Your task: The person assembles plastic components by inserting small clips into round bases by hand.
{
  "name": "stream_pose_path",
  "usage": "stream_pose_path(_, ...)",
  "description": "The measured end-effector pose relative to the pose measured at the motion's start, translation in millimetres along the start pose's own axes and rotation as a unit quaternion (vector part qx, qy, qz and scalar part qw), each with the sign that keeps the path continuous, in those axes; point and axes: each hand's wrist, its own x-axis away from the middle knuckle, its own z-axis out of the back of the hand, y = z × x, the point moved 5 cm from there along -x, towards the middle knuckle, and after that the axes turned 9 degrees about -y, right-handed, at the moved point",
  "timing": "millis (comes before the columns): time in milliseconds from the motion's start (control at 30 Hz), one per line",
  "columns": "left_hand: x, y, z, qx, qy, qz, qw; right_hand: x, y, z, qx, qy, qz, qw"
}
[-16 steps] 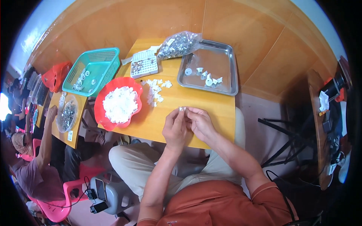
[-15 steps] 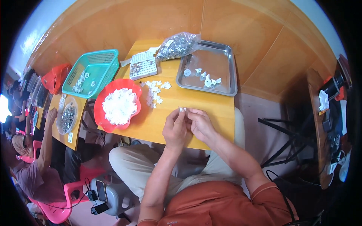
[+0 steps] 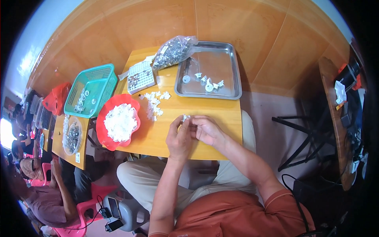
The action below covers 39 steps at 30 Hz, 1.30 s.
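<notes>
Over the near edge of the yellow table, my left hand [image 3: 179, 138] pinches a small white plastic part [image 3: 185, 117] between thumb and fingertips. My right hand [image 3: 207, 130] is close beside it, fingers curled together; whatever they grip is hidden. To the left, a red scalloped bowl [image 3: 134, 133] holds a heap of small white pieces [image 3: 120, 121]. More loose white pieces [image 3: 153, 103] lie on the wood between the bowl and my hands. Farther off, a metal tray [image 3: 239, 85] contains several white round parts [image 3: 209, 85].
A clear bag of small metal parts [image 3: 173, 51] leans on the tray's left side, next to a white holed rack [image 3: 141, 78]. A green basket [image 3: 90, 71] stands left of the table. At the far left, a person [image 3: 51, 201] sits by a side table with a round dish [image 3: 72, 136].
The view has shifted a little. My right fingertips have drawn back from the tip of the white part, which stays in my left hand. The person at left has lowered an arm from the dish.
</notes>
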Motion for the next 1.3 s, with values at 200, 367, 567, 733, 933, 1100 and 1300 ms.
stream_pose_path(200, -7.5, 2.7, 5.2, 0.018, -0.014, -0.001, 1.0, -3.0, -3.5, 2.8, 0.007, -0.035, 0.011, 0.999)
stream_pose_path(367, -10.5, 1.6, 9.2, 0.017, -0.009, 0.009, 1.0, -1.3, -7.3, -3.5, 0.061, 0.018, 0.034, 0.997)
stream_pose_path(567, -2.6, -16.2, 9.6, 0.151, 0.033, 0.155, 0.976, 3.7, -14.1, -8.8, 0.144, 0.074, 0.068, 0.985)
stream_pose_path(733, 7.5, -27.1, 8.2, 0.359, 0.056, 0.338, 0.868, 6.3, -17.2, -5.4, 0.22, 0.035, 0.081, 0.972)
stream_pose_path(933, 12.1, -27.5, 11.4, 0.414, 0.034, 0.362, 0.834, 9.6, -23.3, -13.1, 0.318, 0.015, 0.128, 0.939)
stream_pose_path(1100, 18.4, -30.3, 11.0, 0.451, 0.041, 0.373, 0.81, 8.6, -24.6, -22.9, 0.397, 0.005, 0.129, 0.909)
stream_pose_path(1300, 18.4, -29.3, 13.7, 0.483, 0.039, 0.387, 0.785, 7.6, -23.2, -24.7, 0.493, 0.007, 0.141, 0.859)
